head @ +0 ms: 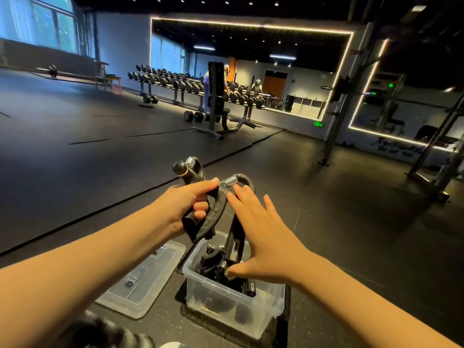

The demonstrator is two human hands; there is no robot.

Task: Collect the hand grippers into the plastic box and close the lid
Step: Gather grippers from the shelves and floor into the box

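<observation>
My left hand (185,202) is curled tight around the handles of a black spring-loaded hand gripper (193,172), held above the clear plastic box (226,312) at 6 o'clock. My right hand (266,237) is open, fingers straight and spread, fingertips touching a second black hand gripper (242,177) rising from the box, where more lie. The clear lid (140,280) lies flat at the box's 9 o'clock. At 3 o'clock, the white wall lettering (394,148) and a green sign (318,124) are unreadable. Underfoot is the black rubber gym floor (351,222), with a dumbbell rack (175,81) at 12 o'clock.

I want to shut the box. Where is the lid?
In the head view, the lid lies flat on the floor, just left of the plastic box.
</observation>
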